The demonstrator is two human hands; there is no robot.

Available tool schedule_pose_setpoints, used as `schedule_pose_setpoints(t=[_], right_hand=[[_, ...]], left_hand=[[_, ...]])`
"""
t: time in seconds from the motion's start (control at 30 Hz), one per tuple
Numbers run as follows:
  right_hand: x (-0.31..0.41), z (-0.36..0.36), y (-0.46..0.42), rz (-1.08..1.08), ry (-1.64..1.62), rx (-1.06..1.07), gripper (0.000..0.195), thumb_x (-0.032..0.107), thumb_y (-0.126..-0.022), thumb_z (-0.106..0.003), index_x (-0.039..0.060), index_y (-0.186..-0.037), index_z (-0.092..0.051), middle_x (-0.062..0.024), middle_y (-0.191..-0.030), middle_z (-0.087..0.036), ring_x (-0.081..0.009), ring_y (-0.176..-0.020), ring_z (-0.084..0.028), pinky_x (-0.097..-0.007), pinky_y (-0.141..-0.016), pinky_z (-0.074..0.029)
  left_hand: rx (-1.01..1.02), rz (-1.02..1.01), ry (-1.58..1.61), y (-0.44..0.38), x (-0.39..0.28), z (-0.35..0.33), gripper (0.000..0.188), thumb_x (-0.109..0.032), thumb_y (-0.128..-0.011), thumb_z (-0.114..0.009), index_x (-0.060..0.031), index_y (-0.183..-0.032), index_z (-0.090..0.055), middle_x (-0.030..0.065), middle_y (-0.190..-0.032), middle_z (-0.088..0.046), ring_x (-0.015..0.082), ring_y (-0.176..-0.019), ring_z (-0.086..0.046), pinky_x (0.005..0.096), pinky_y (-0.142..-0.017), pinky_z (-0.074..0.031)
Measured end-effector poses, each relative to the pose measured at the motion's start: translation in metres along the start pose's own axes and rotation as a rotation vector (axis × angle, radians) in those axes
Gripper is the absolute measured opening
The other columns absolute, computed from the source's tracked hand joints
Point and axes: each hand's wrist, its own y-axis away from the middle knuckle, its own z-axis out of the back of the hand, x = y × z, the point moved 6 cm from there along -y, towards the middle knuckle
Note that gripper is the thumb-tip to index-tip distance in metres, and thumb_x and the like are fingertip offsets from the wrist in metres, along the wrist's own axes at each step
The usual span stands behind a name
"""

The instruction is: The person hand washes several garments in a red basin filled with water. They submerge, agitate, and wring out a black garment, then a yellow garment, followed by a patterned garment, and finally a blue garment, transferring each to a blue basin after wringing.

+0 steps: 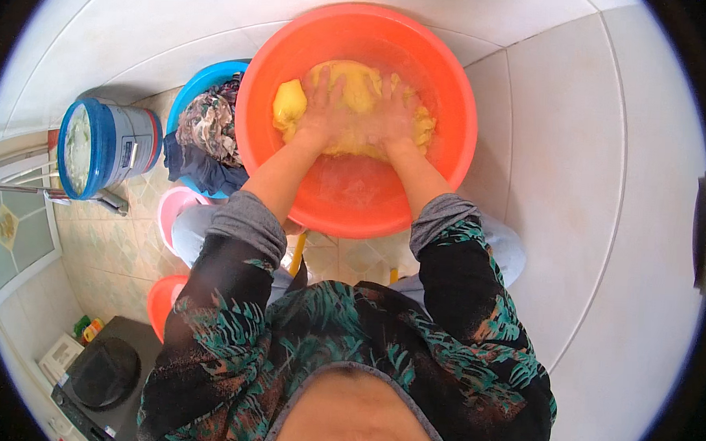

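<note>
A large orange plastic basin is in front of me with water in it. Wet yellow fabric lies bunched in the middle, with a puffed-up part at its left end. My left hand is spread on the left part of the fabric, fingers apart and pointing away from me. My right hand is spread in the same way on the right part. Both palms press on the fabric and look blurred through the water or haze. The grey cuffs of both sleeves are pushed up to my forearms.
To the left, a blue basin holds patterned and dark clothes. Beside it are a white bucket with a blue rim, a pink basin and a red-orange basin. Tiled walls rise ahead and at the right.
</note>
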Motion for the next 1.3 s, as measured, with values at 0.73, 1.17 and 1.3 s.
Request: schedule_pose_setpoints(t=[0.73, 1.17, 1.3], right_hand=[[-0.045, 0.18, 0.026, 0.213, -0.892, -0.05, 0.042, 0.031, -0.07, -0.072, 0.0015, -0.097, -0.062, -0.0101, -0.083, -0.064, -0.0205, -0.077, -0.06, -0.0342, -0.07, -0.047], [-0.042, 0.135, 0.032, 0.361, -0.148, -0.066, 0.032, 0.031, -0.08, -0.061, 0.012, -0.106, -0.062, -0.0161, -0.097, -0.062, -0.0328, -0.094, -0.057, -0.0422, -0.084, -0.046], [-0.033, 0.082, 0.041, 0.152, -0.153, 0.087, 0.054, 0.04, -0.078, -0.062, 0.0188, -0.125, -0.048, -0.0151, -0.129, -0.043, -0.04, -0.119, -0.038, -0.0568, -0.094, -0.035]], left_hand=[[-0.484, -0.19, 1.513, 0.065, 0.091, 0.257, 0.026, -0.015, -0.08, -0.057, -0.0026, -0.103, -0.056, 0.0055, -0.091, -0.061, 0.0157, -0.078, -0.056, 0.0292, -0.074, -0.045], [-0.195, 0.189, 0.837, 0.066, 0.091, 0.122, 0.038, -0.041, -0.078, -0.067, -0.0065, -0.064, -0.06, -0.0011, -0.054, -0.052, 0.01, -0.054, -0.048, 0.0281, -0.053, -0.041], [0.011, 0.227, 0.262, 0.064, 0.043, 0.083, 0.055, -0.044, -0.073, -0.068, -0.017, -0.117, -0.05, 0.012, -0.123, -0.045, 0.0306, -0.111, -0.045, 0.052, -0.089, -0.036]])
